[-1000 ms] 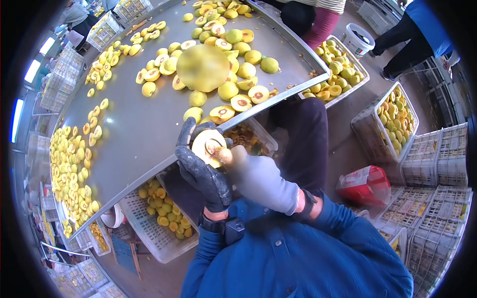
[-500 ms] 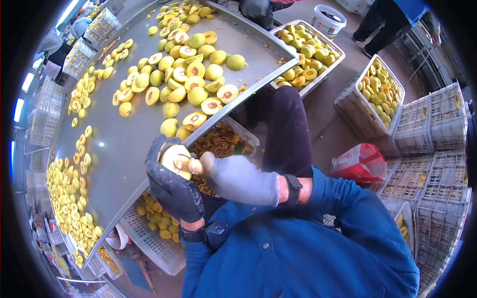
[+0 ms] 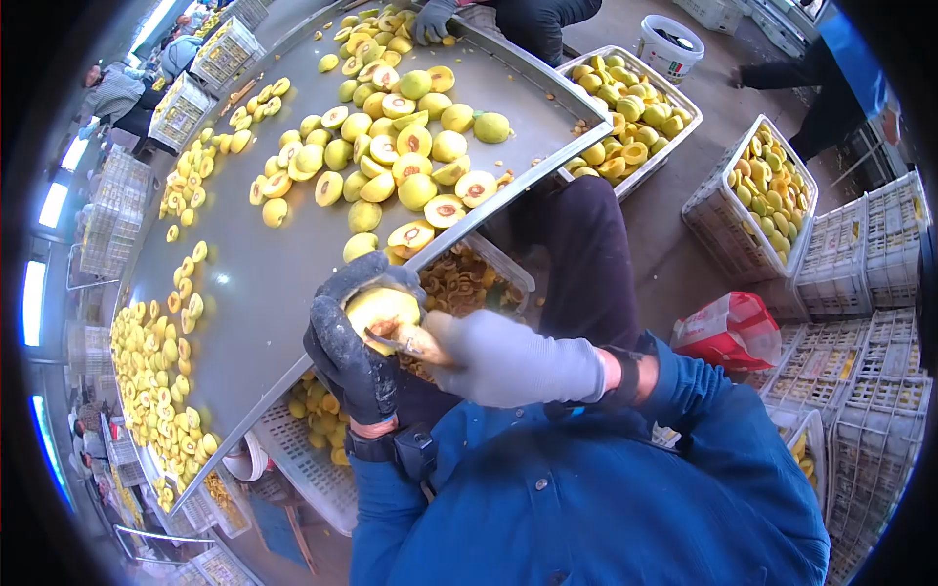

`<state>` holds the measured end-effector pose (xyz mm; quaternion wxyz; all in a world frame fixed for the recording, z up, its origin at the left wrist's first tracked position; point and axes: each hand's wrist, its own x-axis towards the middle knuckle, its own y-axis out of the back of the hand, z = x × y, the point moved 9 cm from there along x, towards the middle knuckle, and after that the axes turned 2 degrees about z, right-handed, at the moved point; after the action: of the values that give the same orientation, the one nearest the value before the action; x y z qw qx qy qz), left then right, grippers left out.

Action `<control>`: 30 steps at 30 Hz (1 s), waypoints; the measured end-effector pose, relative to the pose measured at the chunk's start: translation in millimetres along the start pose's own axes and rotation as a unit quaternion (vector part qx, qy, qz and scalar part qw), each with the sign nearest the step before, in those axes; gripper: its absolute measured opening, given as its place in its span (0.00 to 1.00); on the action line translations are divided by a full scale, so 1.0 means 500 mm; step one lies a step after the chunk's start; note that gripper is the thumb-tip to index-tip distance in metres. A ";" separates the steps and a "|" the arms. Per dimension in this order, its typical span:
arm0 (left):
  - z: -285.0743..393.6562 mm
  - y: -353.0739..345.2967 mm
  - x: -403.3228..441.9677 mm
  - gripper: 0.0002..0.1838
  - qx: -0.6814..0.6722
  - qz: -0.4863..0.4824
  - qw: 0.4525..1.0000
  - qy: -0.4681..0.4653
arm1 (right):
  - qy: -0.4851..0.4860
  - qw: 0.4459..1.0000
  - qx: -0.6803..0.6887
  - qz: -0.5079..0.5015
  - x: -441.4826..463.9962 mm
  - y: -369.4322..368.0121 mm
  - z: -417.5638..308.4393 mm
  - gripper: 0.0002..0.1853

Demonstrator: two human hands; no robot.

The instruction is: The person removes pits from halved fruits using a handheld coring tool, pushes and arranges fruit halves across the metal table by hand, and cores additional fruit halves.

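Observation:
My left hand, in a dark, powder-smeared glove, is wrapped round a yellow peach half with its cut face turned toward my right hand. In a light grey glove, my right hand is closed on a small pitting knife. Its thin metal edge presses into the brown centre of the fruit; the grip is mostly hidden by my fingers. Both hands are just off the rim of the metal table, above a crate of brown scraps.
Halved peaches lie on the table, with more along its left side. Crates of peach halves stand to the right, near a white bucket, a red bag and stacked crates. A co-worker's gloved hand is at the far edge.
My view has shifted, so the scene sits further right. The knife's metal edge now shows against the fruit. A co-worker's gloved hand has come onto the peaches at the far edge.

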<state>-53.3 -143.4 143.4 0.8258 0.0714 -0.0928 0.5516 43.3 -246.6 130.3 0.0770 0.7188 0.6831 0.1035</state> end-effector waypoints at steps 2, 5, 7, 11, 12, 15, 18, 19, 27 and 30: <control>0.003 -0.014 -0.003 0.30 0.002 -0.033 0.999 -0.014 | 0.053 0.996 0.068 0.020 0.002 -0.010 0.003 0.13; 0.014 -0.046 0.002 0.36 -0.028 -0.105 0.994 -0.030 | -0.003 0.982 -0.187 -0.024 -0.003 -0.011 0.033 0.15; 0.007 -0.052 -0.001 0.36 -0.037 -0.131 0.990 -0.034 | 0.012 0.998 -0.060 -0.016 0.000 -0.020 0.051 0.12; -0.030 -0.049 -0.027 0.35 -0.194 -0.121 0.973 0.020 | -0.061 0.981 0.143 -0.115 0.010 -0.066 0.081 0.12; -0.039 -0.045 -0.033 0.35 -0.201 -0.102 0.974 0.028 | -0.097 0.975 0.138 -0.146 0.008 -0.074 0.092 0.13; -0.054 -0.029 -0.042 0.35 -0.196 -0.021 0.980 0.039 | 0.020 0.993 0.111 -0.028 0.033 -0.032 0.049 0.11; -0.073 0.005 -0.035 0.35 -0.180 0.098 0.978 0.050 | 0.106 0.992 -0.066 0.019 0.047 -0.052 0.061 0.10; -0.081 0.023 -0.036 0.35 -0.174 0.137 0.974 0.054 | 0.101 0.988 -0.117 0.026 0.048 -0.064 0.067 0.10; -0.138 0.176 -0.044 0.33 -0.061 0.189 0.979 0.048 | 0.136 0.960 -0.213 0.121 0.064 -0.115 0.101 0.13; -0.131 0.163 -0.044 0.34 0.000 0.153 0.988 -0.010 | 0.150 0.938 -0.306 0.068 0.083 -0.123 0.098 0.13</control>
<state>-131.9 -117.8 75.7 0.7305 0.0614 -0.1110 0.6711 -1.7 -200.2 69.1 0.1827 0.6815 0.5712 0.4195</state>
